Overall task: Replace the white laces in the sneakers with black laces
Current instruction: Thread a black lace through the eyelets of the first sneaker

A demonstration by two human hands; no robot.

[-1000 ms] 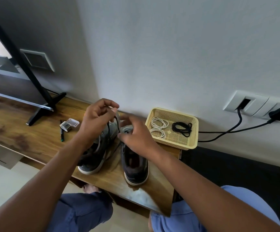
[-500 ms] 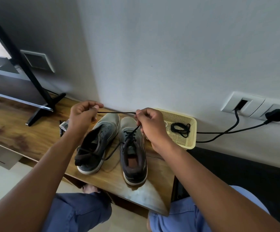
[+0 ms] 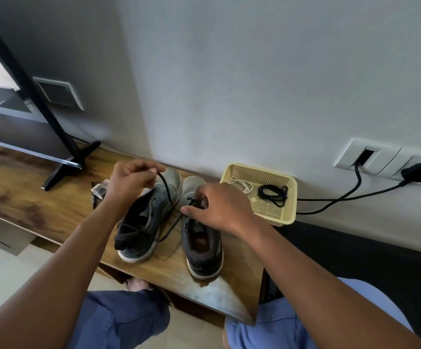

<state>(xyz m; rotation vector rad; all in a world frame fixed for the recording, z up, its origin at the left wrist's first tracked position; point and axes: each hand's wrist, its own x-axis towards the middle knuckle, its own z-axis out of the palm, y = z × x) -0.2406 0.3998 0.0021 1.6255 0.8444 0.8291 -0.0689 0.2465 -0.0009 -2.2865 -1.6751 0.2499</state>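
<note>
Frame centre: two grey sneakers point(image 3: 179, 217) on the wooden tabletop point(image 3: 28, 197). Left hand point(image 3: 131, 182) pinches the black lace point(image 3: 166, 190) end; right hand point(image 3: 219, 207), fingers curled, holds the lace at the right sneaker's eyelets. Yellow basket point(image 3: 290, 197) at right contains white laces point(image 3: 239, 183).

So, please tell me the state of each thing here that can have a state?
left hand: pinches the black lace end.
right hand: fingers curled at the right sneaker's eyelets.
black lace: partly threaded in the right sneaker.
right sneaker: upright.
left sneaker: tilted, unlaced.
basket: holds white laces and a coiled black lace.
plug: in the socket.
</note>
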